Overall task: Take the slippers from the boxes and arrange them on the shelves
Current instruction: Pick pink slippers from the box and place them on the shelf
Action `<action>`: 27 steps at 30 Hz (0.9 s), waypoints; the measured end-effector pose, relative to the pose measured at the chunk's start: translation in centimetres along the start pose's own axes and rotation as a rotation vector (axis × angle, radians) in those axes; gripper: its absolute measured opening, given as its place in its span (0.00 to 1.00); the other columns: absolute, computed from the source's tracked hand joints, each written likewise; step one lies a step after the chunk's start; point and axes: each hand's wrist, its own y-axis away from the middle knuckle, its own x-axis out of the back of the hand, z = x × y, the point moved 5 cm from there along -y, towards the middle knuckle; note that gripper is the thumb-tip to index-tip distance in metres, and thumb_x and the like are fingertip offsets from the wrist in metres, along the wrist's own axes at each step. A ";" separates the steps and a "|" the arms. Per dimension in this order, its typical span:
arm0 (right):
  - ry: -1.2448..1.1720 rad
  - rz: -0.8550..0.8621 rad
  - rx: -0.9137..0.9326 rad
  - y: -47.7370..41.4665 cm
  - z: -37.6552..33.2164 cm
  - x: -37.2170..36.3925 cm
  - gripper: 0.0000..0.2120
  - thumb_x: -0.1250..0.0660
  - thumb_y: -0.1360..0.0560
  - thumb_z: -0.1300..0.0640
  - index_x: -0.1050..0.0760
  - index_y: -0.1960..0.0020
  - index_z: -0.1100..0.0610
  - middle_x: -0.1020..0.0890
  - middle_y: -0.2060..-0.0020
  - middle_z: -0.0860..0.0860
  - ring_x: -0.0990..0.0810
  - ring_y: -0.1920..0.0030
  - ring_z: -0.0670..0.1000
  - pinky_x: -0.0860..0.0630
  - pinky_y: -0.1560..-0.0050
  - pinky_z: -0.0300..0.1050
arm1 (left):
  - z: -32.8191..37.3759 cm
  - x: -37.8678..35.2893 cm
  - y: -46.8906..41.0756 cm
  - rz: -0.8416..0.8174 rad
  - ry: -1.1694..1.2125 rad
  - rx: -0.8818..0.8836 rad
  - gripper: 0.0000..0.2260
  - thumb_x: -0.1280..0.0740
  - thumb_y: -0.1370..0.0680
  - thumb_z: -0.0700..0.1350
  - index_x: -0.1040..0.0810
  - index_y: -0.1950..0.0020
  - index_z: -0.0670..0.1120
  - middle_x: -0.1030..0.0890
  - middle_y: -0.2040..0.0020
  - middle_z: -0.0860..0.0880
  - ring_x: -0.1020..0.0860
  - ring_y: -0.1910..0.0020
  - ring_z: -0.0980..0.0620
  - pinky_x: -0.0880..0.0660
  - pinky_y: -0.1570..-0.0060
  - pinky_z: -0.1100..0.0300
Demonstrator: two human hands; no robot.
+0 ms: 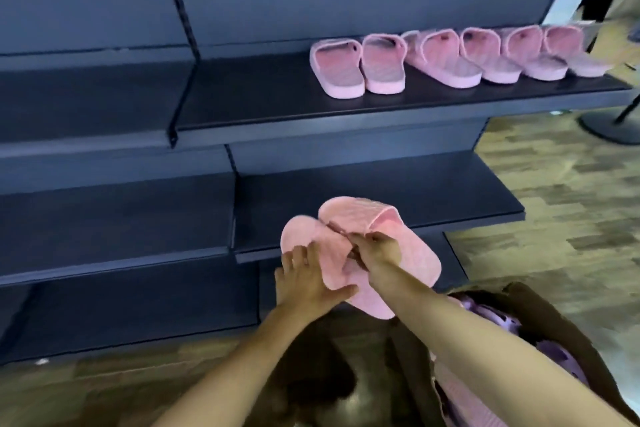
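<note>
Your left hand (308, 274) grips the pink slipper pair (408, 243), fingers spread over one sole, your right hand (377, 250) pinches its join, and the pair's length runs away from your fingers toward the upper shelf (263, 107), left of the slipper row (450, 59).

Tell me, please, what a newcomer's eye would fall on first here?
The pair of pink slippers at centre, gripped by the left hand and pinched by the right hand, in front of the lower shelf. Next, the row of pink slippers on the upper shelf, right.
</note>
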 end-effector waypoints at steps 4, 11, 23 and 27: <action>0.024 -0.005 0.025 2.2 -2.5 1.3 0.09 0.30 0.29 0.53 0.23 0.65 0.56 0.19 0.67 0.53 0.19 0.60 0.56 0.21 0.48 0.51 | 1.4 1.1 1.3 0.072 0.091 0.028 0.47 0.32 0.32 0.62 0.62 0.25 0.56 0.55 0.25 0.45 0.48 0.27 0.40 0.41 0.31 0.46; 0.007 -0.104 0.286 5.2 -6.0 3.8 0.07 0.30 0.29 0.60 0.21 0.66 0.55 0.20 0.72 0.49 0.22 0.70 0.49 0.24 0.70 0.37 | 2.0 8.1 4.4 0.394 0.327 -0.157 0.27 0.33 0.34 0.52 0.27 0.35 0.49 0.30 0.34 0.46 0.35 0.37 0.43 0.33 0.40 0.55; 0.362 -0.077 1.068 12.1 -16.0 -2.8 0.16 0.33 0.27 0.53 0.27 0.73 0.46 0.25 0.74 0.43 0.26 0.68 0.42 0.31 0.61 0.36 | -4.9 21.9 5.4 0.588 0.180 -0.186 0.17 0.36 0.23 0.40 0.26 0.34 0.46 0.24 0.35 0.45 0.26 0.36 0.46 0.32 0.37 0.56; 0.557 -0.109 1.072 11.0 -18.2 -7.8 0.15 0.34 0.26 0.52 0.27 0.42 0.59 0.26 0.42 0.53 0.31 0.39 0.54 0.39 0.41 0.40 | -7.4 26.1 2.1 0.730 0.166 -0.277 0.15 0.38 0.23 0.38 0.24 0.36 0.41 0.22 0.37 0.42 0.26 0.36 0.41 0.33 0.36 0.54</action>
